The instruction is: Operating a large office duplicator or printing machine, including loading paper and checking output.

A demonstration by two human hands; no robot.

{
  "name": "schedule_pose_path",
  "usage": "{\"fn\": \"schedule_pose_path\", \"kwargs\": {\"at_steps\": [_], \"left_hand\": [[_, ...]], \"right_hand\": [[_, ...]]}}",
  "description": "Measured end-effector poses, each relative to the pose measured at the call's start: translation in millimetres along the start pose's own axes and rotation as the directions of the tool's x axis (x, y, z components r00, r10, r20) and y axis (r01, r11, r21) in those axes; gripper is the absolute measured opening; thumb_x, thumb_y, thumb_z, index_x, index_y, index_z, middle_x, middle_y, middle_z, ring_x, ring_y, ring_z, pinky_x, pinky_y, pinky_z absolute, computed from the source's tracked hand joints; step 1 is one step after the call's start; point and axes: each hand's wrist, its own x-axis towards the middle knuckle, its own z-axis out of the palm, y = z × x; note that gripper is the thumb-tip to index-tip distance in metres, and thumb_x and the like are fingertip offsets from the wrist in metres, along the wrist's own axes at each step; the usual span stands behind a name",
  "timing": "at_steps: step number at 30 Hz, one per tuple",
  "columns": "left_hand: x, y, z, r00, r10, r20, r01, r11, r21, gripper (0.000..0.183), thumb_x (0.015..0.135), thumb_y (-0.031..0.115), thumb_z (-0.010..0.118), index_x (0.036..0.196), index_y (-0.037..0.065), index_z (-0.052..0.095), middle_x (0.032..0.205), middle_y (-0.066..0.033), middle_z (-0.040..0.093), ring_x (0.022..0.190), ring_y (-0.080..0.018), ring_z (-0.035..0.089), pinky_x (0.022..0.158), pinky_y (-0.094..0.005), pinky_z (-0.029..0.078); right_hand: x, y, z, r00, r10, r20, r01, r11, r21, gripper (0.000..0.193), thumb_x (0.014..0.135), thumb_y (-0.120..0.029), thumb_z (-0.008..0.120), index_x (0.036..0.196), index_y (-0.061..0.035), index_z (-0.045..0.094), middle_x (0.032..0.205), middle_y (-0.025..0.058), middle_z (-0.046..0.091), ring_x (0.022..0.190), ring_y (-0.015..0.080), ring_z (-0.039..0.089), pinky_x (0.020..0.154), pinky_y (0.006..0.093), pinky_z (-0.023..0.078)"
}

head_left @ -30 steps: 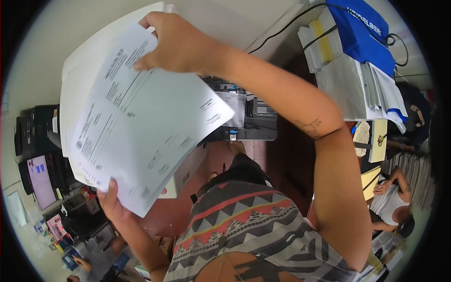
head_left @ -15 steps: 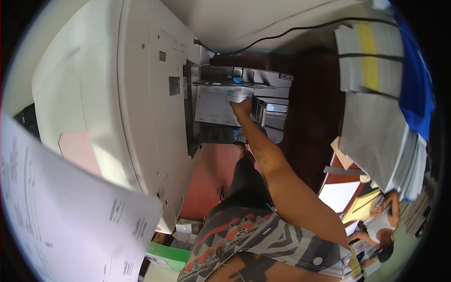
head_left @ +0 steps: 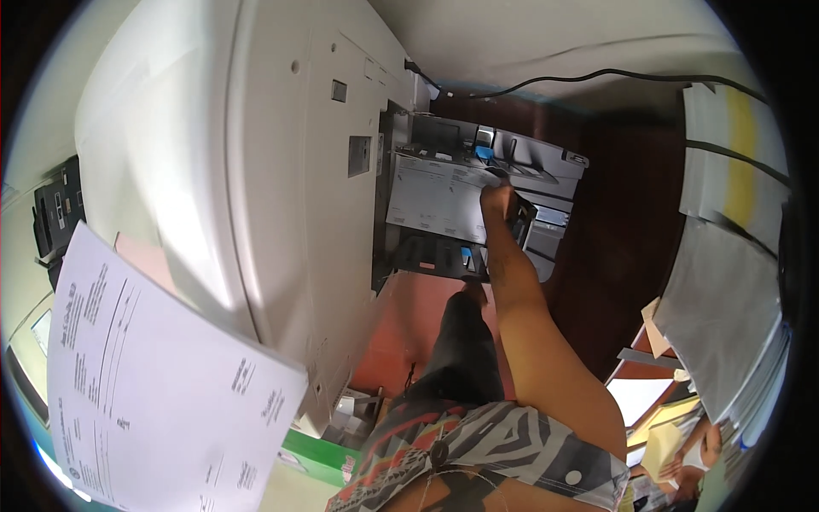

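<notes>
My right hand reaches down to the open paper tray of a large cream-white copier. It rests at the outer edge of a stack of printed sheets lying in the tray, beside a black paper guide. Its fingers look curled in, and what they grip is too dark to make out. At the left, close to me, a large printed sheet stands out beside the copier; whatever supports it does not show. My left hand is out of the picture.
A black cable runs along the wall. Bundled paper stacks stand at the right. Below the copier lies a green box. My foot is just under the tray. Another person's arm shows at lower right.
My right hand has gone from pointing over the printed sheets to their outer edge, its fingers drawn in. The view has shifted, so the copier and tray appear further right.
</notes>
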Motion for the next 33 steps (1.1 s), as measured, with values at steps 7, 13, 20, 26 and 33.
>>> {"fn": "schedule_pose_path", "kwargs": {"at_steps": [7, 13, 20, 26, 33], "left_hand": [[-5, -14, -8, 0.973, 0.229, 0.015, -0.226, 0.969, -0.103, 0.058, 0.096, 0.015, 0.056, 0.145, -0.011, 0.038, 0.138, -0.0294, 0.053, 0.102, -0.0310, 0.067, 0.071, -0.0348, 0.061], [8, -35, 11, 0.937, 0.208, 0.282, -0.071, 0.902, -0.427, 0.064, 0.088, 0.008, 0.069, 0.142, -0.013, 0.042, 0.136, -0.0257, 0.057, 0.112, -0.0293, 0.064, 0.091, -0.0381, 0.054], [11, -64, 31, 0.715, 0.458, 0.529, -0.020, 0.769, -0.639, 0.063, 0.085, 0.005, 0.076, 0.139, -0.007, 0.049, 0.129, -0.0173, 0.065, 0.114, -0.0278, 0.066, 0.102, -0.0402, 0.052], [-34, -121, 47, 0.559, 0.423, 0.713, 0.267, 0.723, -0.638, 0.058, 0.086, 0.003, 0.072, 0.139, -0.005, 0.050, 0.126, -0.0161, 0.066, 0.112, -0.0277, 0.067, 0.099, -0.0398, 0.054], [-155, -179, 98, 0.097, 0.411, 0.907, 0.688, 0.630, -0.359, 0.059, 0.091, 0.004, 0.063, 0.146, -0.004, 0.044, 0.136, -0.0195, 0.061, 0.122, -0.0298, 0.063, 0.104, -0.0425, 0.052]], "right_hand": [[-124, -61, -177, 0.424, -0.875, -0.232, 0.906, 0.408, 0.116, 0.013, 0.084, -0.004, 0.069, 0.095, -0.0067, 0.073, 0.096, 0.0136, 0.072, 0.088, 0.0363, 0.065, 0.081, 0.0464, 0.051], [-263, -153, -458, -0.006, -0.883, 0.469, 0.968, 0.113, 0.224, 0.015, 0.078, 0.003, 0.070, 0.092, -0.0017, 0.071, 0.083, 0.0189, 0.069, 0.077, 0.0407, 0.063, 0.070, 0.0439, 0.050], [-484, -185, -582, -0.015, -0.919, 0.395, 0.917, 0.145, 0.372, 0.017, 0.086, -0.012, 0.076, 0.096, 0.0009, 0.071, 0.086, 0.0097, 0.073, 0.081, 0.0203, 0.070, 0.073, 0.0338, 0.054], [-478, -130, -536, 0.135, -0.972, 0.192, 0.577, 0.235, 0.783, 0.036, 0.094, -0.017, 0.073, 0.122, 0.0045, 0.066, 0.106, 0.0143, 0.075, 0.090, 0.0197, 0.073, 0.082, 0.0300, 0.059], [-445, 134, -417, 0.809, -0.575, 0.122, 0.119, 0.363, 0.924, 0.026, 0.098, -0.011, 0.066, 0.122, 0.0008, 0.067, 0.112, 0.0130, 0.074, 0.104, 0.0204, 0.070, 0.095, 0.0327, 0.055]]}}
